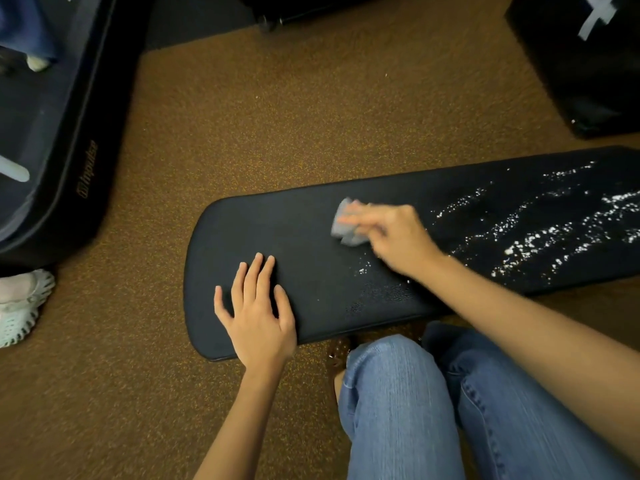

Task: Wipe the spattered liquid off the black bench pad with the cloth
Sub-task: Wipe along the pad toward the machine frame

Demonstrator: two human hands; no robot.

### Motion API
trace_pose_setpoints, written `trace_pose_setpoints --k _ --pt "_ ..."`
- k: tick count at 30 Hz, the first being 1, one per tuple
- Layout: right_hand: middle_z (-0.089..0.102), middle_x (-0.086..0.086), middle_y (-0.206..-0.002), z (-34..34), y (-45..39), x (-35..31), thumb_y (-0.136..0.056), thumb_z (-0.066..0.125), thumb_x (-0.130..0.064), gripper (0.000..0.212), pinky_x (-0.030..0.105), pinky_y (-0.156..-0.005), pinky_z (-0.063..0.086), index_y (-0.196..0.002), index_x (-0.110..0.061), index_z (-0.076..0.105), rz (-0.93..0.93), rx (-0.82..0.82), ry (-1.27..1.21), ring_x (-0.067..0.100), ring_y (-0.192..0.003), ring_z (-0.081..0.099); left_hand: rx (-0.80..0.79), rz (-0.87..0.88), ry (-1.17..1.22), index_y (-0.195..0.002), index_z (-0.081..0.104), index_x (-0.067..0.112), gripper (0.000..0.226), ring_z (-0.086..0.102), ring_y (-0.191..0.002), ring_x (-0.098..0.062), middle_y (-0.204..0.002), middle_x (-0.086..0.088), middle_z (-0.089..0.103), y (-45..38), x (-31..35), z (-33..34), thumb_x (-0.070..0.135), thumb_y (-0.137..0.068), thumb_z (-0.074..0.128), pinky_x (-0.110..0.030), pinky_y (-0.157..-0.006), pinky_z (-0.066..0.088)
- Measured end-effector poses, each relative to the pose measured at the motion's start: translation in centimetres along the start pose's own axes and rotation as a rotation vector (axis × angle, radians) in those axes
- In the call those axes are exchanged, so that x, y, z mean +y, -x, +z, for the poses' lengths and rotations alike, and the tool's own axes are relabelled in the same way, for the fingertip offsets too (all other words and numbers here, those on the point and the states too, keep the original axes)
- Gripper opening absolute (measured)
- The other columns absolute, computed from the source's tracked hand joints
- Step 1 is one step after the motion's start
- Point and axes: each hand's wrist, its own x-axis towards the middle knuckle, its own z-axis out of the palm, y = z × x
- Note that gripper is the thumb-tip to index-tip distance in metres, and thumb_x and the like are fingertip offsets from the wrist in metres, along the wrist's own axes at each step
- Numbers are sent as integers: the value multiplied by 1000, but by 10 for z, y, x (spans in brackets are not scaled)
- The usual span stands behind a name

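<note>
Gym: bench pad [277, 230], speckled rubber floor [242, 116]

Warm, dim indoor light falls from above on a speckled floor [259, 116], corners sinking to near black. Droplets [540, 233] on the pad [277, 230] glint white. The right hand [398, 233] and cloth [346, 225] smear with motion blur; wide-angle distortion bends the edges.

Two hands [258, 317] [398, 237], one cloth [346, 225], one pad [311, 271].
</note>
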Motion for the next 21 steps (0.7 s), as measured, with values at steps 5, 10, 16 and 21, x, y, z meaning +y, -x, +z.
trace_pose_setpoints --k 5,10,16,21 --pt "58 10 -132 26 52 -34 -81 55 16 50 30 -112 36 -121 -12 65 -452 -499 28 17 -128 51 11 11 -24 -143 50 30 46 33 -146 -10 -153 11 45 0 -1 1 30 -100 34 -46 -123 7" --pt "57 10 -133 12 18 -26 -85 49 18 46 36 -114 34 -120 -8 65 -246 -289 84 24 -131 48 19 -5 -27 -141 51 31 45 34 -146 -10 -152 11 47 0 1 0 30 -99 35 -45 -123 6" --pt "59 13 -130 15 51 -39 -76 59 17 51 28 -110 33 -117 -12 68 -523 -538 99 22 -124 54 17 5 -35 -142 51 30 46 34 -146 -10 -152 11 46 0 0 0 29 -99 34 -45 -123 6" --pt "59 14 -129 -6 25 -11 -78 52 23 49 40 -110 40 -116 -4 67 -281 -300 71 25 -125 54 14 -4 -19 -142 51 30 45 33 -146 -10 -152 12 46 0 2 -1 29 -99 35 -46 -123 5"
